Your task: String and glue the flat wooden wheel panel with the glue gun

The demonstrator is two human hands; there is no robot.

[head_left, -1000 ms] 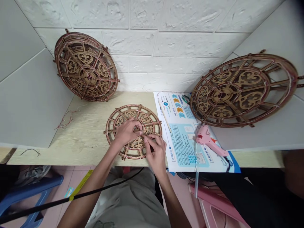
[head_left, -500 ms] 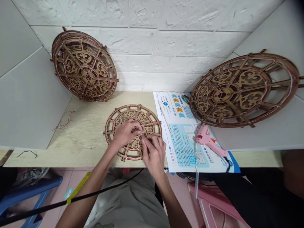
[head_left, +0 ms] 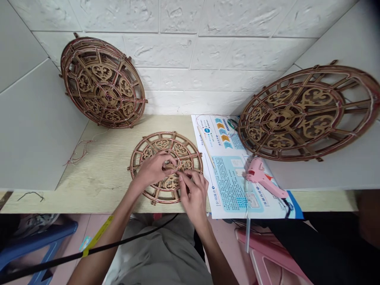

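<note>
A round wooden openwork panel (head_left: 154, 194), with scroll cut-outs and reddish wire along its rings, lies flat on the table in front of me. My left hand (head_left: 154, 169) rests over its left half, thumb and forefinger curled together near the hub. They grip a thin pinkish wire (head_left: 179, 161), which bends in a small loop at the panel's middle. From the right, my right hand (head_left: 194, 190) pinches the same wire close to the hub, thumb and fingertips together. The fingers cover part of the hub and the wire.
More wired round panels lean at the left (head_left: 103, 85) and right (head_left: 285, 114). A pink glue gun (head_left: 261, 176) lies on a printed sheet (head_left: 228, 190), near a thin pale stick (head_left: 206, 146). Loose wire (head_left: 78, 154) lies left. A black cable (head_left: 118, 242) crosses my lap.
The view has shifted slightly. My left thumb and forefinger have moved a little at the hub, and both hands stay at the wire near the panel's middle.
</note>
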